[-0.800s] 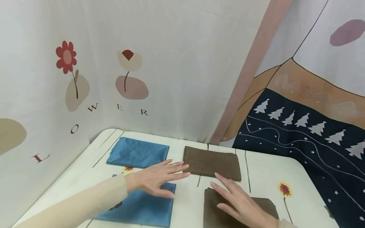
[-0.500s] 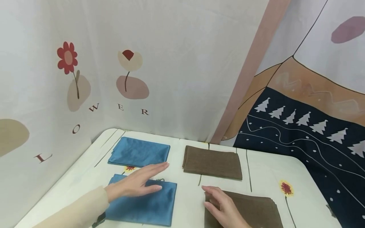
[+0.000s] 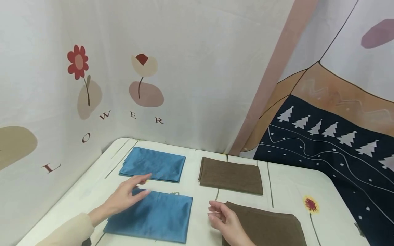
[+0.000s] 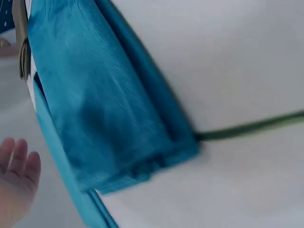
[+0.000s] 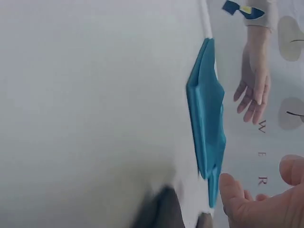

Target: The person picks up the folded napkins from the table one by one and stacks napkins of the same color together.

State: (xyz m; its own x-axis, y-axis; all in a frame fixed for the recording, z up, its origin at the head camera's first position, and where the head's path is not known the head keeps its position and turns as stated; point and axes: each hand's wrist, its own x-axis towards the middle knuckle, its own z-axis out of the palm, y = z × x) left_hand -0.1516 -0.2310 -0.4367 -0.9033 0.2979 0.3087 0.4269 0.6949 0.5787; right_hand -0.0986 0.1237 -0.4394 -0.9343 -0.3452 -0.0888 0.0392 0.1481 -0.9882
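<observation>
Four folded cloths would be over-counting, so: several folded cloths lie flat in two columns, blue on the left and brown on the right. My left hand (image 3: 124,194), empty with thumb and fingers apart, hovers over the left part of the near blue cloth (image 3: 160,217). Behind it lies the far blue cloth (image 3: 157,164). My right hand (image 3: 227,222) holds nothing, its fingers loosely bent beside the left edge of the near brown cloth (image 3: 271,225), part of which it hides. Further back is the far brown cloth (image 3: 232,176). Layered folds of the near blue cloth (image 4: 95,104) show in the left wrist view.
The cloths rest on a white table cover (image 3: 286,184) printed with flowers and stems. A pale curtain (image 3: 197,75) with flower prints and letters hangs behind the table. At the right is a dark tree-patterned fabric (image 3: 307,147).
My left hand has drawn back left from between the cloths to above the near blue one. My right hand has moved left and lower, its fingers bending more. The cloths stay put.
</observation>
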